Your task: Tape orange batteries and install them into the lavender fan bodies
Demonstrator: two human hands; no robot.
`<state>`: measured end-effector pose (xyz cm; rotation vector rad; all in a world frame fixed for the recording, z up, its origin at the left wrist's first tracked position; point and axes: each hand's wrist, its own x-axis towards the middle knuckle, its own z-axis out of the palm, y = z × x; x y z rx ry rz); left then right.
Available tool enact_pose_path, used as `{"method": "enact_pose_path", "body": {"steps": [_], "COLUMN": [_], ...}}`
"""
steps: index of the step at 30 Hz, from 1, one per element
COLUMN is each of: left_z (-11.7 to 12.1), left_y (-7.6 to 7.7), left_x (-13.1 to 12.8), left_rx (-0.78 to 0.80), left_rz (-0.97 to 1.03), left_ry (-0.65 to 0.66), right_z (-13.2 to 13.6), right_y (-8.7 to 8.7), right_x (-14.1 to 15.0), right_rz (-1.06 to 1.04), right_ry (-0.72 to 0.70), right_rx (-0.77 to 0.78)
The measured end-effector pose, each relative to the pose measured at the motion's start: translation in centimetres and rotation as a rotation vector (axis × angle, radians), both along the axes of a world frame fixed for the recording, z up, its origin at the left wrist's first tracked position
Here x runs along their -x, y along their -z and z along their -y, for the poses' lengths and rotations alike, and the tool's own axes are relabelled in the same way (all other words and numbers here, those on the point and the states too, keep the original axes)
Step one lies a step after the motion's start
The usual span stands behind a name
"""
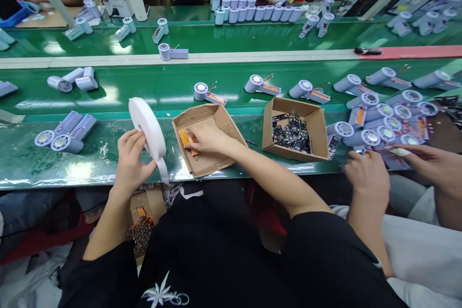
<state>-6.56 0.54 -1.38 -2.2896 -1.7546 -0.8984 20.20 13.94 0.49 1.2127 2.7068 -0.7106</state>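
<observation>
Right hand [208, 138] nearer: orange cells [184, 139] left of it at the fingertips, long axis roughly fore-aft; fingers narrow, grip unclear. Left hand [130, 162] holds white roll [150, 127].

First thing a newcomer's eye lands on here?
Probably the big white roll in the left hand, at the bench's near edge. Next, the bright orange batteries at the right hand, inside a shallow cardboard box. Then the cluster of lilac casings at the right.
</observation>
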Motion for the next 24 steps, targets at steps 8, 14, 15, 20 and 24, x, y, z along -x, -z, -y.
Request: {"method": "enact_pose_path", "body": {"steps": [8,14,15,20,24], "left_z": [0.1,0.9,1.1,1.9,2.2], "left_y": [0.5,-0.9,-1.2,-2.6,-3.5], "left_x": [-1.6,-2.8,-3.1,-5.0,-6.4], "left_rx": [-0.028,-0.07,-0.076,-0.022,0.027], "left_rz": [-0.08,-0.122,-0.131,-0.188,-0.224], "left_ry": [0.105,0.213,0.237,0.379,0.431], "right_z": [-1.5,1.2,2.1,6.5,8.5], "right_y": [0.9,-0.2,-0.2,-0.2,-0.2], "right_x": [-3.1,-9.0,-9.5,-9.9,-9.6], "right_rz": [-0.532,-1.153,-1.241,-1.527,-1.582], "right_ry": [0.084,0.361,0.385,0.368,0.447], "right_rx": [0.37,0.19,0.14,-0.073,-0.242]}}
